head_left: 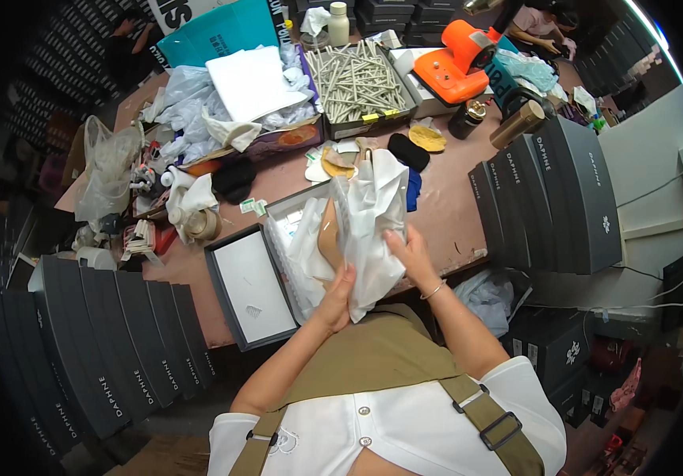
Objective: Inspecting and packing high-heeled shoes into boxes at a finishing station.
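Both of my hands grip a bundle of white tissue paper (pixel 379 198) above an open shoebox (pixel 278 208). My left hand (pixel 340 297) is closed on the lower left side of the paper, thumb upward. My right hand (pixel 410 255) is closed on its right side. Whatever the paper wraps is mostly hidden. Just left of the bundle, a tan, glossy shoe (pixel 329 232) shows in the box among more white paper. The box's dark-rimmed lid (pixel 250 289) lies at its left, white inside up.
Stacks of dark grey shoeboxes stand at the left (pixel 119 341) and right (pixel 548 198). Behind the open box are a tray of paper sticks (pixel 361 79), a carton of crumpled paper (pixel 262 141), an orange tool (pixel 452 67), yellow sponges (pixel 427 138) and a black jar (pixel 467 119). Other people sit farther off.
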A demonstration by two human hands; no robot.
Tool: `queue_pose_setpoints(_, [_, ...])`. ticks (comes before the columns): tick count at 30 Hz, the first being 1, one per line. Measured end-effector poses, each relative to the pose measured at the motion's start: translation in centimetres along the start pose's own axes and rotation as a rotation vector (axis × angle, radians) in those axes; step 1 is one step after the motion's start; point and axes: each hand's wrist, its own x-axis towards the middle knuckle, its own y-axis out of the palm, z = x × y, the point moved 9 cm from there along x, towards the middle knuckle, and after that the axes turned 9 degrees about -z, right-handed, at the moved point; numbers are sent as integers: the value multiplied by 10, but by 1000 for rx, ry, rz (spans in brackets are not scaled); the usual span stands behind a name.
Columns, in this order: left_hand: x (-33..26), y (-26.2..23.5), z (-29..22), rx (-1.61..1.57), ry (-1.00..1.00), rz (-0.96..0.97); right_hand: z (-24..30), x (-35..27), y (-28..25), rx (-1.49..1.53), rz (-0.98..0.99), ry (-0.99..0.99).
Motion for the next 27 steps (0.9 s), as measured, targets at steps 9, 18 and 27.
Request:
queue_pose_setpoints(9, [24, -91, -16, -326, 60, -122, 86, -91, 82, -340, 641, -661])
queue_pose_setpoints(18, [-43, -127, -86, 715, 133, 115, 64, -8, 91, -103, 789, -185])
queue_pose_setpoints(27, [-98, -250, -214, 576, 885, -923, -30, -12, -1, 319, 259, 571])
